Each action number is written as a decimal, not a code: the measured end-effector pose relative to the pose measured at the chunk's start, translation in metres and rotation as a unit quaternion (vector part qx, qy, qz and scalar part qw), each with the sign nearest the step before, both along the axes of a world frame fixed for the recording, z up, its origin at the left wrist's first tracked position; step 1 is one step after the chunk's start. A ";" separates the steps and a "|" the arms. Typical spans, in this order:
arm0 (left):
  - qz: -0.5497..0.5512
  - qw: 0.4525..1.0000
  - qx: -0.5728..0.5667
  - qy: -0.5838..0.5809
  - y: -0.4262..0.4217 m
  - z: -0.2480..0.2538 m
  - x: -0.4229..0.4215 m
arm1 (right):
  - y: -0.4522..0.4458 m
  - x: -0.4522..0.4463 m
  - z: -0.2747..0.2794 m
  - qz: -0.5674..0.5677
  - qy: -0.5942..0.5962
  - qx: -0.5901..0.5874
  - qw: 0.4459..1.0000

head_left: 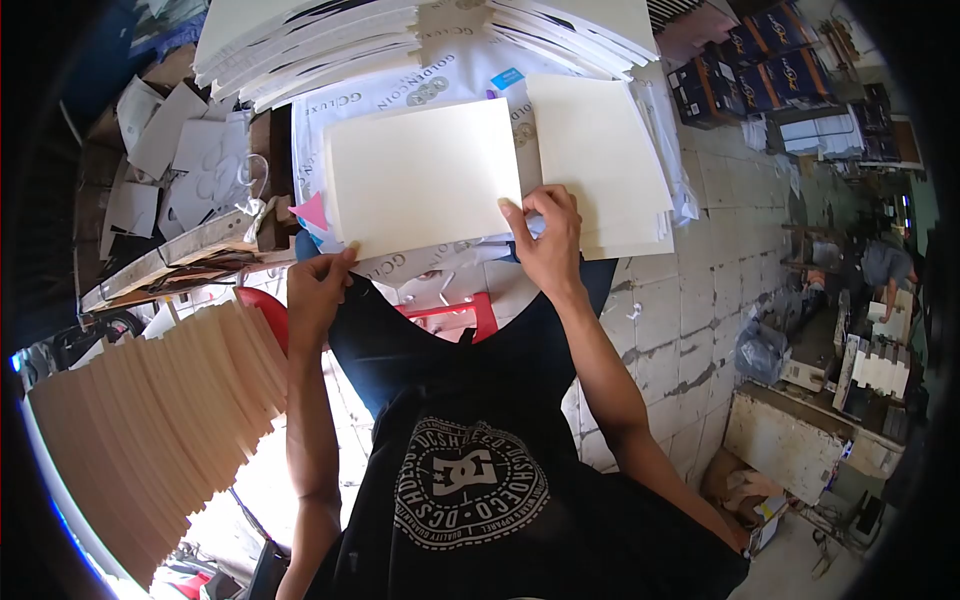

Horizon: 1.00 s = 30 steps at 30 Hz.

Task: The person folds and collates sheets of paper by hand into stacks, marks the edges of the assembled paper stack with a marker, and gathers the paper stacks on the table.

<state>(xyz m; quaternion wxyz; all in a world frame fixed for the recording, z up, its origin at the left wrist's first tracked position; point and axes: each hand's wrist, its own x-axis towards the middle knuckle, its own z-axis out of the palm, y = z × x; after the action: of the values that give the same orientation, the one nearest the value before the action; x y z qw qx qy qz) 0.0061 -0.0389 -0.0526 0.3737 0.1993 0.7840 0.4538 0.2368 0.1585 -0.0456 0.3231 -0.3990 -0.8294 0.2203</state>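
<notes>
A cream paper sheet (425,180) lies in front of me on the white printed wrapping (440,262). At its left edge a second paper edge shows, so more than one layer may be there. My left hand (320,285) pinches its lower left corner between thumb and fingers. On its right edge, near the lower corner, my right hand (548,235) is closed with the thumb on top and fingers curled. Just right of that hand is a pile of cream sheets (600,150), its right edges uneven.
Stacked paper bundles (320,45) stand at the back, with another stack (580,30) beside them. A wooden bin of scraps (185,150) is at left, above a long row of paper blocks (150,420). Dark boxes (750,65) and a person (885,265) are at right.
</notes>
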 end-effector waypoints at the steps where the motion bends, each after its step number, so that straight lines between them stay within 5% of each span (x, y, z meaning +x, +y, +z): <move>1: 0.002 1.000 0.000 0.000 0.000 0.001 0.001 | 0.000 0.000 0.001 0.001 0.000 -0.003 1.000; 11: 0.013 1.000 0.000 -0.024 0.001 0.000 0.002 | 0.001 0.004 -0.005 0.019 0.002 -0.046 0.999; 18: 0.014 1.000 0.007 -0.014 0.001 0.003 0.005 | -0.013 0.005 0.020 0.011 -0.066 0.051 0.996; 21: -0.008 1.000 0.009 0.006 0.004 0.004 0.007 | -0.051 -0.020 0.054 0.124 -0.144 0.082 0.978; 23: 0.051 0.991 0.123 0.026 0.000 -0.040 0.014 | -0.077 -0.043 0.047 0.205 -0.162 0.043 0.964; 26: 0.023 0.985 0.075 0.151 0.005 -0.011 0.014 | -0.109 -0.065 0.029 0.239 -0.222 0.054 0.944; 30: 0.068 0.993 0.051 0.077 -0.001 0.003 0.011 | -0.094 -0.031 -0.008 0.196 -0.266 0.113 0.937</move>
<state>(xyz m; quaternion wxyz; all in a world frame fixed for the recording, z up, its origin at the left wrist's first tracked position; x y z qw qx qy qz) 0.0170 -0.0403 -0.0499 0.2695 0.1988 0.7981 0.5009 0.2054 0.0643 -0.0536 0.0837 -0.2332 -0.9663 0.0694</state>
